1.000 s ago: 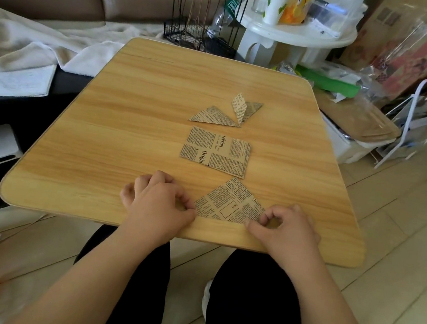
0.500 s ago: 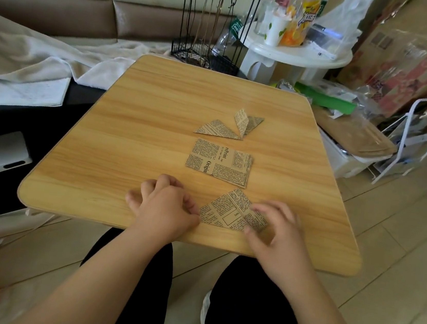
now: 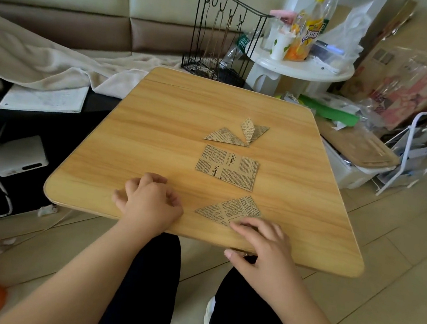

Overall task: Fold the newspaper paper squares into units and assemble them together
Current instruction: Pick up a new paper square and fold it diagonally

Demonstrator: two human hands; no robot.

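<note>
Counter, 6 o'clock: our right hand, fingers flat, pressed the triangle; left hand clenched, empty, at 7.

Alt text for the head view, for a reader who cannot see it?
A person's right hand presses a folded newspaper triangle flat on a wooden table; the left hand rests curled beside it. Farther back lie unfolded squares and finished units.

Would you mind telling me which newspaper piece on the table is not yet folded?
The flat squares in the middle of the table; the far unit and the near triangle are folded.
</note>
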